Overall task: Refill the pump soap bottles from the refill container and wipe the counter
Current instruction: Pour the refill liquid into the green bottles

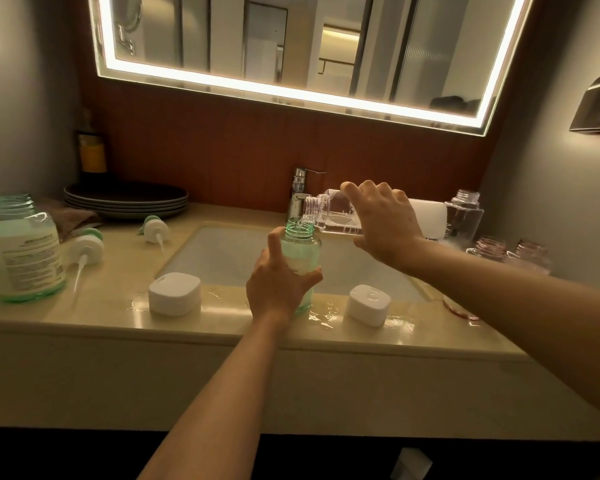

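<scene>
Bathroom vanity: beige counter (pixel 84 317) with an undermount sink (pixel 222 251) at centre frame, a chrome faucet (pixel 300 188) behind it and a lit-edge mirror (pixel 291 88) across the top.

Left hand (pixel 278 285), centre frame, is wrapped round a small green bottle (pixel 300 251). The bottle stands upright on the counter's front edge, open-necked and part full.

Right hand (pixel 385 220), just right of centre, grips a clear bottle (pixel 329 211). It is tipped near horizontal, neck directly over the green bottle's mouth, a thin stream running in.

Hands are apart, each clamped on its own bottle.

- Left edge: large green bottle (pixel 25 251), upright, no cap, label facing the camera.
- Right of it: two pump heads (pixel 87 245) (pixel 155 228) lying on the counter, tubes pointing toward the front.
- Front edge: two white square caps (pixel 174 293) (pixel 368 304), one either side of the left hand, both sitting in wet patches (pixel 326 317).
- Upper left: stack of dark plates (pixel 125 199) with a brown cloth (pixel 73 216) beside it.
- Right side: an uncapped clear bottle (pixel 465 213) standing upright, and two pinkish open bottles (pixel 489 247) (pixel 530 254) nearer the front.
</scene>
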`<act>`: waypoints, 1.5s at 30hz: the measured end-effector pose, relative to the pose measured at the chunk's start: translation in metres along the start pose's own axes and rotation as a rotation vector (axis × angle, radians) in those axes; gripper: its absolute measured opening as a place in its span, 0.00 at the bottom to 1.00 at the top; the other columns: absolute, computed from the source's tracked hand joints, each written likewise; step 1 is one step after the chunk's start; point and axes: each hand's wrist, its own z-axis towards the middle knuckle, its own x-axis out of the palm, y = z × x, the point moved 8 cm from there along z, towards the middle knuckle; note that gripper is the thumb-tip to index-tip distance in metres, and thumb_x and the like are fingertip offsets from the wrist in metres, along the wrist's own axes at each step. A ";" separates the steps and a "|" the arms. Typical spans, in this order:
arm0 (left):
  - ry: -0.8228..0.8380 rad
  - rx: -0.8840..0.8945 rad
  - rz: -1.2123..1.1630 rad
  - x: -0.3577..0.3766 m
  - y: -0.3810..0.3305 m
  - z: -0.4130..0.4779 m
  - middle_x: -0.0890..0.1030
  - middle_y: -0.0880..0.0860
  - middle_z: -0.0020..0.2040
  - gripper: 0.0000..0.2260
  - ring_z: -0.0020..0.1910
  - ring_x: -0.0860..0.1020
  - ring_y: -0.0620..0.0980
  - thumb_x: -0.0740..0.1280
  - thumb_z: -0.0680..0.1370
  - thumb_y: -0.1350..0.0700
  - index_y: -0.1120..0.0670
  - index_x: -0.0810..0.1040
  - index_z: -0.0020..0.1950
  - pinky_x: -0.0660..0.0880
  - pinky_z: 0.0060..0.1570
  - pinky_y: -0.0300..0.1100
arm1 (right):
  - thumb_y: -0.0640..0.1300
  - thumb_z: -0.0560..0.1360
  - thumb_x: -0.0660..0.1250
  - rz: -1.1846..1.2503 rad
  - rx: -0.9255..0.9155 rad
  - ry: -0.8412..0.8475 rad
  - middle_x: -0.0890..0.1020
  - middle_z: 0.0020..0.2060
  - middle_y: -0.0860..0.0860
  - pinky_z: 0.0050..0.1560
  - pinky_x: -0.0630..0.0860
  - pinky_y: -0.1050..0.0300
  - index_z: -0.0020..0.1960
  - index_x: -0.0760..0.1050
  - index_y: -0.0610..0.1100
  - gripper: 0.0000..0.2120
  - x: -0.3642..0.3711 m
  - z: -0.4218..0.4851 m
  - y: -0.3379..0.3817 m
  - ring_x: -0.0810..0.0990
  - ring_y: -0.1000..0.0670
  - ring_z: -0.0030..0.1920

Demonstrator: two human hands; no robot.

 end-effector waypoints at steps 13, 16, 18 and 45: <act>0.000 -0.003 -0.003 0.002 0.002 0.000 0.76 0.55 0.57 0.36 0.50 0.76 0.55 0.73 0.66 0.42 0.42 0.49 0.60 0.72 0.44 0.44 | 0.45 0.72 0.69 0.004 -0.004 0.002 0.72 0.60 0.44 0.60 0.68 0.49 0.69 0.59 0.46 0.30 0.000 -0.001 0.000 0.71 0.43 0.58; -0.003 0.000 0.002 0.002 0.002 0.000 0.76 0.55 0.57 0.36 0.50 0.76 0.54 0.74 0.66 0.42 0.42 0.49 0.60 0.71 0.43 0.42 | 0.44 0.72 0.69 0.009 -0.005 -0.001 0.72 0.59 0.44 0.60 0.68 0.49 0.69 0.59 0.46 0.29 -0.001 -0.001 0.000 0.71 0.44 0.58; -0.005 0.004 0.003 0.001 0.001 0.000 0.76 0.55 0.57 0.36 0.50 0.76 0.54 0.74 0.66 0.42 0.42 0.49 0.60 0.70 0.42 0.42 | 0.44 0.72 0.69 0.009 -0.005 -0.001 0.72 0.60 0.44 0.60 0.68 0.49 0.69 0.59 0.46 0.30 -0.001 0.000 0.000 0.71 0.44 0.58; 0.005 0.027 0.015 -0.001 0.000 0.000 0.76 0.56 0.58 0.37 0.51 0.76 0.55 0.74 0.66 0.42 0.43 0.49 0.61 0.74 0.46 0.46 | 0.43 0.72 0.68 -0.014 -0.012 -0.012 0.72 0.59 0.44 0.59 0.69 0.49 0.69 0.59 0.45 0.29 0.000 0.000 -0.001 0.72 0.43 0.58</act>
